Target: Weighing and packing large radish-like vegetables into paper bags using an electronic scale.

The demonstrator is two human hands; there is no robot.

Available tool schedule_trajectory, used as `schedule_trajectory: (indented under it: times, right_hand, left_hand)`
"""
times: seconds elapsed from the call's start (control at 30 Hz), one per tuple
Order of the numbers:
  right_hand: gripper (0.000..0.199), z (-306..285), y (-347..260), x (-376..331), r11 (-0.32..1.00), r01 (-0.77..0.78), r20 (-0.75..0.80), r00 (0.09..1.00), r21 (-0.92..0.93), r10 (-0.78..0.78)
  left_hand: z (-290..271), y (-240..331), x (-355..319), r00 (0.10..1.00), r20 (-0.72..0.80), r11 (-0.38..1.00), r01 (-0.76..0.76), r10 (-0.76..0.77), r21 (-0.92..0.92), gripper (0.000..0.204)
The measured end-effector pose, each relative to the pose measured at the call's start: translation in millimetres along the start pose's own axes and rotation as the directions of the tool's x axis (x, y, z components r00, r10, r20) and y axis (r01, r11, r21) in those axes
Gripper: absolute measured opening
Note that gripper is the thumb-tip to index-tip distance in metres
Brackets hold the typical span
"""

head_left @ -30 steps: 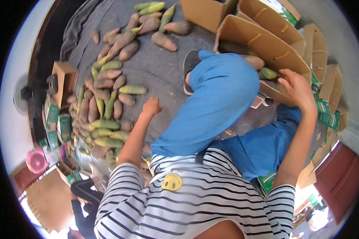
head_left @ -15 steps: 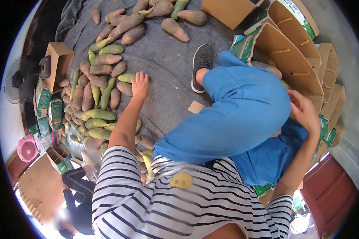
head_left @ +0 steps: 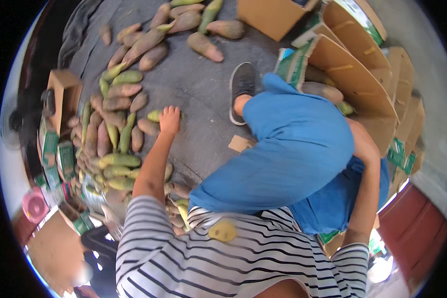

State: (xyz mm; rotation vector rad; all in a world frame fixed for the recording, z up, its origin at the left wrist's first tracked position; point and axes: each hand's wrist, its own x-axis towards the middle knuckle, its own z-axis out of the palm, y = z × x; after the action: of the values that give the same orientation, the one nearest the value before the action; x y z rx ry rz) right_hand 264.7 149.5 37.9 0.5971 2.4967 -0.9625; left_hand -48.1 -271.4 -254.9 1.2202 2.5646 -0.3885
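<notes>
I sit on a grey mat [head_left: 198, 84] in a striped shirt and blue trousers, one knee raised. My left hand [head_left: 170, 119] reaches out, fingers spread, and rests at the end of a small green-yellow fruit [head_left: 154, 115] beside a long pile of green and brown fruits [head_left: 114, 134]. My right hand [head_left: 361, 143] lies behind the raised knee at the edge of an open cardboard box [head_left: 352, 79] that holds a brown fruit [head_left: 323, 90]. Its fingers are hidden.
More fruits [head_left: 203, 44] lie at the mat's far end next to another cardboard box [head_left: 270, 17]. A small box [head_left: 64, 94] stands left. Flat cartons [head_left: 407, 124] are stacked right. My grey shoe [head_left: 242, 87] and a cardboard scrap [head_left: 239, 144] lie mid-mat.
My left hand has stretched farther out across the mat to the fruit by the pile. My right hand has stayed at the box edge. The view has tilted toward the pile.
</notes>
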Motion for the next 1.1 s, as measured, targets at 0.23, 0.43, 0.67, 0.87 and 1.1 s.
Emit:
schedule_trajectory:
  times: [0.23, 0.43, 0.67, 0.87, 1.1]
  right_hand:
    - [0.025, 16, 23, 4, 0.98, 0.031, -0.041, 0.998, -0.195, -0.04]
    - [0.024, 13, 15, 1, 0.964, -0.071, 0.008, 0.997, -0.256, 0.075]
    - [0.026, 18, 12, 1, 0.921, -0.147, -0.041, 0.989, -0.36, 0.141]
    - [0.028, 29, 19, 11, 0.901, -0.17, -0.061, 0.985, -0.398, 0.159]
    - [0.023, 17, 14, 7, 0.923, -0.15, -0.031, 0.988, -0.355, 0.148]
  left_hand:
    - [-43, 61, -41, 0.979, -0.2, 0.951, -0.097, 0.038, -0.294, 0.056]
    - [-114, 57, -25, 0.901, -0.057, 0.368, 0.117, -0.43, -0.923, 0.039]
    - [-334, 126, -17, 0.637, -0.641, -0.038, -0.722, -0.428, -0.691, 0.035]
    - [-411, 231, 5, 0.847, -0.482, -0.123, -0.466, 0.223, -0.876, 0.048]
    - [-376, 181, 17, 0.789, -0.613, 0.284, -0.598, 0.046, -0.749, 0.048]
